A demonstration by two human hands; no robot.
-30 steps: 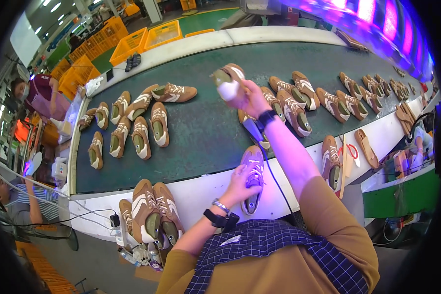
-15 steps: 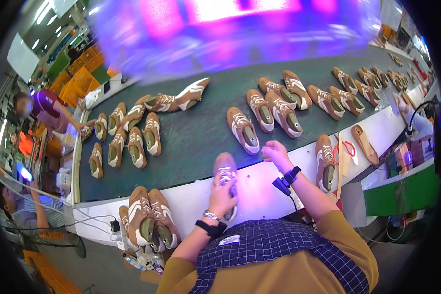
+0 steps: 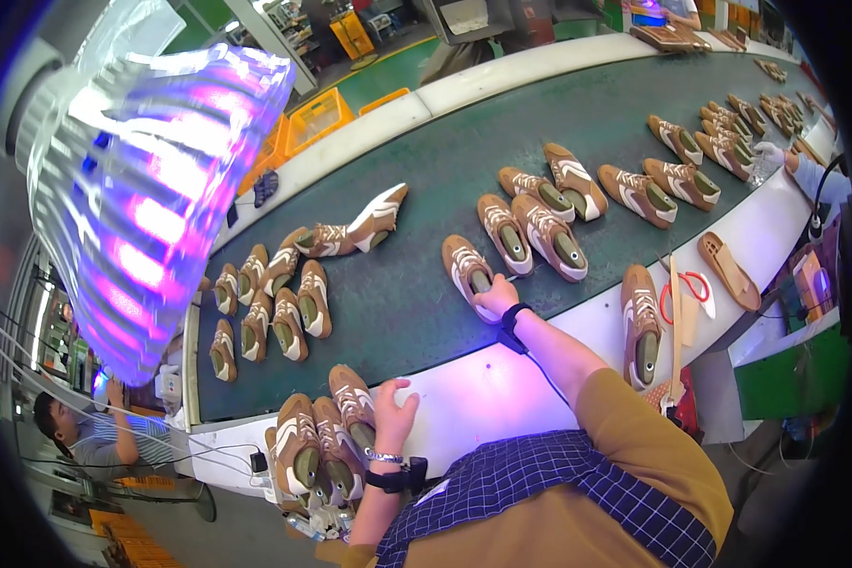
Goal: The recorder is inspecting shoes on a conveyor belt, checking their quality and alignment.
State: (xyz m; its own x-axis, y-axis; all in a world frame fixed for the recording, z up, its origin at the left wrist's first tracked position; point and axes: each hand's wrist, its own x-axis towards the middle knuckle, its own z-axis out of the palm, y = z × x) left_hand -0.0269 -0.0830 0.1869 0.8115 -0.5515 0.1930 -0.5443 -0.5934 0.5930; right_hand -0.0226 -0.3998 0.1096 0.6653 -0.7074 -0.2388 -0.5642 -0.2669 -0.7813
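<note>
Your right hand (image 3: pixel 495 299) grips one laced sneaker (image 3: pixel 460 262), already by the conveyor belt's (image 3: pixel 398 308) near edge, unreleased; your left hand (image 3: pixel 395 418) curves open, empty.

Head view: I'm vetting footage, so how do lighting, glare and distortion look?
In the head view, the lamp glares white and magenta, upper left; a pink glow tints the ledge; the same view bows the belt and blackens corners, but the shoe at the right hand looks fairly sharp.

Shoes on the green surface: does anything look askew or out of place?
One brown shoe, left of centre on the green surface, looks tipped onto its side; the neighbouring shoes mostly stand upright.
</note>
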